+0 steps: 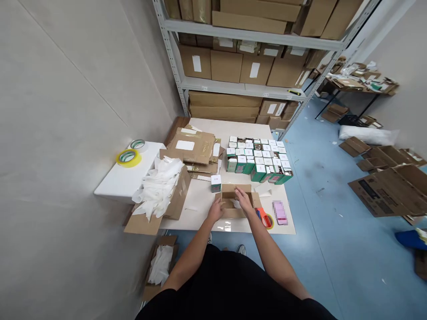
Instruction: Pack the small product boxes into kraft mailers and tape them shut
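An open cardboard box (pixel 235 214) stands at the table's front edge with its flaps spread and a scrap of white paper (pixel 236 203) inside. My left hand (pixel 216 210) grips the box's left side at the flap. Over the right part of the opening is my right hand (pixel 244 202), its fingers stretched out and apart, with nothing visible in them. A small green and white carton (pixel 215 183) sits just behind the left hand. To the right of the box lies an orange tape dispenser (pixel 263 218) with a yellow-edged roll.
Several rows of green and white cartons (pixel 258 160) fill the back right. Flattened cardboard (pixel 195 146) is stacked behind. White paper fills a carton (pixel 178 195) at left, near tape rolls (pixel 128 158). Pink cards (pixel 279 212) lie at right. Shelving (pixel 247 86) stands beyond.
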Tool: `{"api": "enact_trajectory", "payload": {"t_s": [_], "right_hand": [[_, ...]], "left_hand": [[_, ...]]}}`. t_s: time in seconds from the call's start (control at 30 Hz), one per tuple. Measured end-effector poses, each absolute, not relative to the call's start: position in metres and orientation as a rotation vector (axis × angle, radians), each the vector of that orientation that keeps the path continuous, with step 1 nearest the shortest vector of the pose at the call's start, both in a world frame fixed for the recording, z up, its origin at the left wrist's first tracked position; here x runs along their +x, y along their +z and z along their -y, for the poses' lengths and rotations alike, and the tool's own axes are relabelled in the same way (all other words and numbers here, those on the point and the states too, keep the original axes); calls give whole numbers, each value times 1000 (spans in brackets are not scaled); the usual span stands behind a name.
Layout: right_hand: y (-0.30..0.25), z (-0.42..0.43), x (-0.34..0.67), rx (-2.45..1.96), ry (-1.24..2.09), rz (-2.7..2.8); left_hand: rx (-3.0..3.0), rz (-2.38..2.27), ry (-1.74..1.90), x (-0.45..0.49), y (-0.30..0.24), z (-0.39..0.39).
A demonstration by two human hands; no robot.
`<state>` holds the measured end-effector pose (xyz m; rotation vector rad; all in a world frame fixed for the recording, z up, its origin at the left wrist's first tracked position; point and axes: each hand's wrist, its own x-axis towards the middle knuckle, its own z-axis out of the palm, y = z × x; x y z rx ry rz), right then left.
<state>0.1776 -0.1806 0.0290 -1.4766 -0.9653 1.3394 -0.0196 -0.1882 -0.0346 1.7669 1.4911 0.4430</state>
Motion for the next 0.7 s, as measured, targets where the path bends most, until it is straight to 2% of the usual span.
{"api": "enact_trajectory", "payload": {"t_s": [0.27,0.47,0.7], "right_hand": [[19,103,96,-1602,1264,971],[4,97,43,-1592,1342,984],[-17,115,-8,-1509,1546,854]], "left_hand": [[1606,-1558,773,-80,-24,128],[1270,-1594,693,-101,-22,77],[1070,-1845,579,-119,-26,76]]}}
